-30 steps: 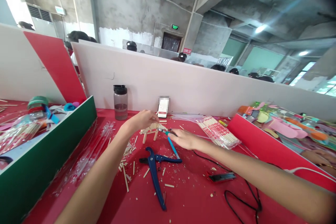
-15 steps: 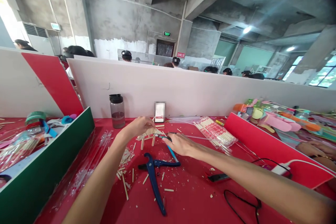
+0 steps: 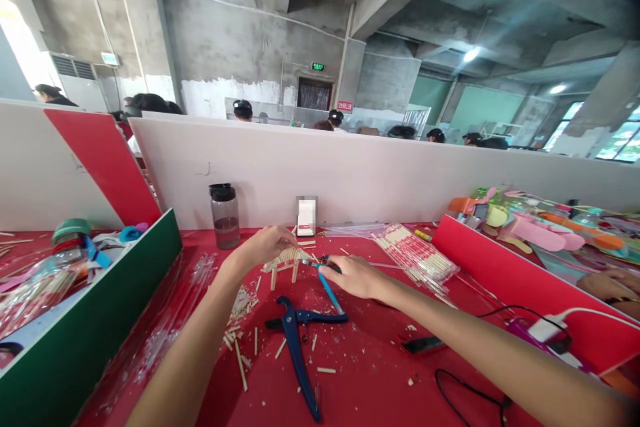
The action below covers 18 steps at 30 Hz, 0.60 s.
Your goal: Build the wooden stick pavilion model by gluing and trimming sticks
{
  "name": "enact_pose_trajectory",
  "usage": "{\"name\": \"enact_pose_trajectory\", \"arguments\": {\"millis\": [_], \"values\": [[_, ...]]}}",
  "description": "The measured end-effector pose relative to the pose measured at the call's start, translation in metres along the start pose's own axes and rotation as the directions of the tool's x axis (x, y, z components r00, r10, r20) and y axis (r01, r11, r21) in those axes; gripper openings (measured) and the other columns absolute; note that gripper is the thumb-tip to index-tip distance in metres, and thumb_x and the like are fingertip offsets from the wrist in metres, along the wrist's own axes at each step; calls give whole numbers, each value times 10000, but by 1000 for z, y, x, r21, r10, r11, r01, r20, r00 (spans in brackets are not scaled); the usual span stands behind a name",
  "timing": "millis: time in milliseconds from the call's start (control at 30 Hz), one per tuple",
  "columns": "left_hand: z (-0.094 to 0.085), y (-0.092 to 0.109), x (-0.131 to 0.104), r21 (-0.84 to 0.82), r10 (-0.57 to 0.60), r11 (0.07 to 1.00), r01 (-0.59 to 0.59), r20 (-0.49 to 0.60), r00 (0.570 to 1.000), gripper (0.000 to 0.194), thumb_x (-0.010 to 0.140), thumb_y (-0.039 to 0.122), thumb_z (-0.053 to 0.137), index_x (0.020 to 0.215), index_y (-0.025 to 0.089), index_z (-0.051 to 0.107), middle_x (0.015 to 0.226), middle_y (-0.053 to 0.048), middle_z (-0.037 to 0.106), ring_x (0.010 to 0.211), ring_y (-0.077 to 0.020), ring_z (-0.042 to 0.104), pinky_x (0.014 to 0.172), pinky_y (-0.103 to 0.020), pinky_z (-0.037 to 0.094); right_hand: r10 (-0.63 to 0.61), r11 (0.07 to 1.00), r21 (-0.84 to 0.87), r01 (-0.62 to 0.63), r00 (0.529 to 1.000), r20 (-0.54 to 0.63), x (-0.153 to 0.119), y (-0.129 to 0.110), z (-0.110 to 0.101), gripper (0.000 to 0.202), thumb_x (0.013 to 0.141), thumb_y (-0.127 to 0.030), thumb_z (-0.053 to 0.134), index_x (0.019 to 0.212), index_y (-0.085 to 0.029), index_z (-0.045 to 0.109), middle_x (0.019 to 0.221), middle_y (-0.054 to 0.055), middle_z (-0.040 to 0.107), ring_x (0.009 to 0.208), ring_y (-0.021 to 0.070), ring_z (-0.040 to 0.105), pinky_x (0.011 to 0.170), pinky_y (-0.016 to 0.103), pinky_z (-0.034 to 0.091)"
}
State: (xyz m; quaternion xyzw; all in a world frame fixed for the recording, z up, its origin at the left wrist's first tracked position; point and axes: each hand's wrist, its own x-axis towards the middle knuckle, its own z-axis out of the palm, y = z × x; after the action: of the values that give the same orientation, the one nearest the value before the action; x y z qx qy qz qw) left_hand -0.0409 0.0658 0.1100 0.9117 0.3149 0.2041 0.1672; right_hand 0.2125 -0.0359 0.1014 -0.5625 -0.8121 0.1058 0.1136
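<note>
My left hand (image 3: 273, 245) is over a small structure of light wooden sticks (image 3: 284, 259) on short legs. Its fingers are closed at the structure's top right; what they pinch is too small to make out. Just to the right, my right hand (image 3: 353, 275) is wrapped round a small tool with a metal tip and a teal and dark handle (image 3: 320, 266), the tip pointing at the structure. The tool's kind is unclear. A blue rod (image 3: 331, 293) slants down below this hand. Nearer me lies a dark blue ratchet cutter (image 3: 295, 340), its handles spread.
Stick offcuts (image 3: 240, 360) litter the red table. A water bottle (image 3: 225, 217) and a phone (image 3: 306, 217) stand by the white partition (image 3: 375, 180). Bundled sticks (image 3: 417, 250) lie right, near a black-handled knife (image 3: 423, 343) and a cable (image 3: 465, 393). Green (image 3: 110, 307) and red (image 3: 520, 287) dividers flank the space.
The view has shifted slightly. Both hands stay at the stick structure, with the right hand's grip and tool turned a little.
</note>
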Motion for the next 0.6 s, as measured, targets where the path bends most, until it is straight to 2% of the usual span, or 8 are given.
{"name": "enact_pose_trajectory", "arguments": {"millis": [200, 333, 600], "values": [[-1, 5, -1, 2, -5, 1000, 5, -9, 1000, 339, 850, 56, 513, 1002, 194, 782, 1038, -60, 781, 932, -181, 701, 825, -233, 499, 29, 990, 137, -38, 997, 66, 1, 3, 2, 475, 931, -613, 481, 932, -178, 671, 926, 90, 741, 841, 248, 671, 672, 286, 423], [-2, 7, -2, -5, -2, 1000, 1, -13, 1000, 330, 860, 69, 512, 996, 195, 785, 1047, -63, 779, 938, -180, 702, 826, -229, 500, 12, 984, 174, -24, 997, 73, 1, 6, 7, 343, 886, -500, 600, 972, -175, 663, 929, 74, 732, 834, 230, 663, 679, 278, 426], [-2, 6, -1, -14, 4, 1000, -4, -5, 1000, 333, 842, 48, 513, 974, 195, 781, 1048, -54, 780, 922, -168, 709, 797, -210, 493, 13, 997, 78, -18, 998, 60, -4, 1, -1, 341, 910, -460, 577, 1061, -164, 656, 1016, 124, 734, 898, 268, 677, 726, 309, 445]]}}
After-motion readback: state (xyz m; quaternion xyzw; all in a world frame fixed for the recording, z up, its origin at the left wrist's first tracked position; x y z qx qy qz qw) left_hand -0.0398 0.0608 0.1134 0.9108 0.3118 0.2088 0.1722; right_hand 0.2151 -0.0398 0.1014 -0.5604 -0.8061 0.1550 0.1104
